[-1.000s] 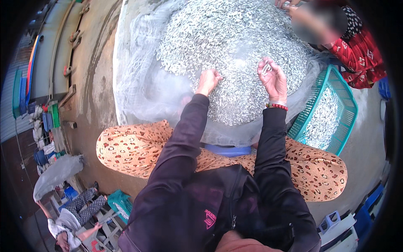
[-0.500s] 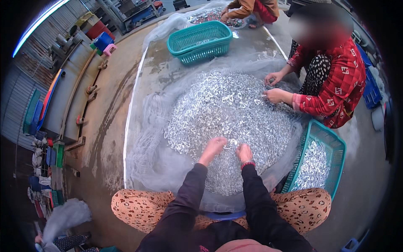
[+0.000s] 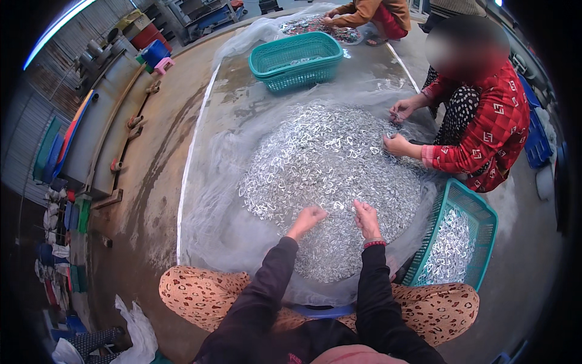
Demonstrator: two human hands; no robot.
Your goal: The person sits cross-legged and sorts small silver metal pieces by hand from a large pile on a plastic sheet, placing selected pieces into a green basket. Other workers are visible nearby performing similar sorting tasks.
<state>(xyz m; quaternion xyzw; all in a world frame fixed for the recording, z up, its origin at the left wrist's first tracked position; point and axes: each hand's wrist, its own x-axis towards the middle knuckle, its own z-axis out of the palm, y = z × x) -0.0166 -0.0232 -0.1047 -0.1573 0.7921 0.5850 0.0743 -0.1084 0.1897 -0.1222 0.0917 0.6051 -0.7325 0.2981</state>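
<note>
Silvery fish heap on netting, centre floor; left hand and right hand at near edge, grips pinching fish, contents indistinct; risk: fish slipping off netting onto wet concrete when flicked toward right basket.

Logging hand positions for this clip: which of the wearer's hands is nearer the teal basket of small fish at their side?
Right. The right hand rests on the fish pile, toward the basket on the person's right. The left hand lies farther left on the same pile.
</note>
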